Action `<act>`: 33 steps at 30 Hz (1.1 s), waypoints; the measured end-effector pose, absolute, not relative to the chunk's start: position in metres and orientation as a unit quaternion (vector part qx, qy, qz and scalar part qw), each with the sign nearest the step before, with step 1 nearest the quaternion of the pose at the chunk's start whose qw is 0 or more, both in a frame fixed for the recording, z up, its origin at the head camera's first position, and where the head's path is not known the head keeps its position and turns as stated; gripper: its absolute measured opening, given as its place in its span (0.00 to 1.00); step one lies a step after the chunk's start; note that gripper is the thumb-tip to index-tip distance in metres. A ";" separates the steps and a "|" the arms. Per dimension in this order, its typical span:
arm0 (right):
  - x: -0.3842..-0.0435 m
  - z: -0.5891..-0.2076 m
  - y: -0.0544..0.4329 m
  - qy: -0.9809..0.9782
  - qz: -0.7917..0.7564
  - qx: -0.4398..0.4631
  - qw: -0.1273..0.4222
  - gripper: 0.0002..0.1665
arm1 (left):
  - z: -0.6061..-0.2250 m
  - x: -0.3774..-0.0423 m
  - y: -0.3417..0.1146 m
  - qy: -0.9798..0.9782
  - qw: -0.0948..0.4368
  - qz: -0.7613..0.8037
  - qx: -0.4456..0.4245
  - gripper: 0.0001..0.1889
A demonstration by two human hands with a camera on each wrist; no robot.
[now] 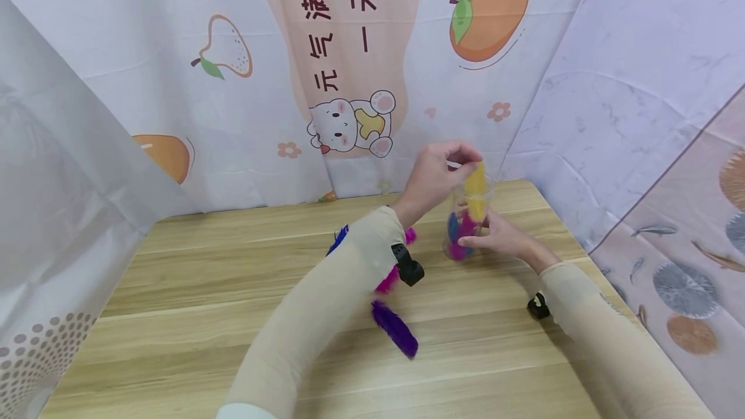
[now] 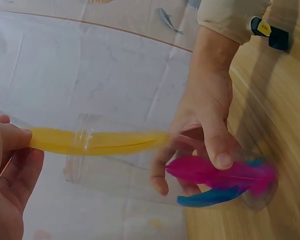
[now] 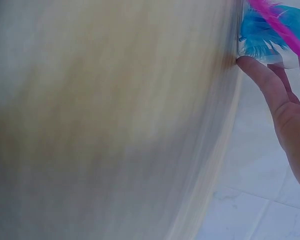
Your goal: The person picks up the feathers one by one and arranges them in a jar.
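A clear plastic cup (image 1: 460,204) stands upright on the table toward the back right. My right hand (image 1: 505,235) grips it from the right, thumb on the near side and fingers round the far side. Between the thumb and fingertips of my left hand (image 1: 435,176), a yellow feather (image 1: 475,187) is pinched by its top end. It hangs upright, its lower part inside the cup's mouth. Lower in the cup are a pink feather (image 2: 215,171) and a blue feather (image 2: 210,198); the right wrist view also catches blue plumes (image 3: 257,31) behind the clear wall.
A purple feather (image 1: 396,330) lies on the wooden table (image 1: 192,315). Left of the cup, a pink feather (image 1: 387,282) and a dark blue feather (image 1: 339,238) are partly hidden by my left sleeve (image 1: 326,315). A printed curtain (image 1: 233,115) hangs behind the table.
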State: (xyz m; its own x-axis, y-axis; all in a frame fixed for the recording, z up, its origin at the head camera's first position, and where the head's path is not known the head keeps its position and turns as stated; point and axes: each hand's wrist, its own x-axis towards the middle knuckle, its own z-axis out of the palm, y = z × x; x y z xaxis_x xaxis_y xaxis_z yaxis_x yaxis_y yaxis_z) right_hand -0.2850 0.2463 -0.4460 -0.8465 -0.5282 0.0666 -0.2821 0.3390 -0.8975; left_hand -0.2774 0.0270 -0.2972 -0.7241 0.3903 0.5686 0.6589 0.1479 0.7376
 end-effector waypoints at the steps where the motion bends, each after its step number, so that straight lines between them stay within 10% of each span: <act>1: -0.285 -0.446 0.246 0.809 -0.518 -0.251 0.118 0.46 | -0.298 -0.278 0.028 -0.747 0.122 -0.550 -0.352 0.02; 33: -0.285 -0.447 0.248 0.831 -0.493 -0.237 0.102 0.54 | -0.309 -0.278 0.026 -0.777 0.114 -0.519 -0.337 0.08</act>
State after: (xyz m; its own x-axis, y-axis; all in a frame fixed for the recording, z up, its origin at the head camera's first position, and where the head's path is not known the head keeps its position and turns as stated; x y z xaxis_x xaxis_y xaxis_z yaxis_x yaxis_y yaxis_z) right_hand -0.2854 0.2475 -0.4467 -0.8668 -0.4944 0.0646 -0.2933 0.4008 -0.8680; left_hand -0.2781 0.0264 -0.3087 -0.7461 0.4053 0.5282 0.6430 0.2330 0.7295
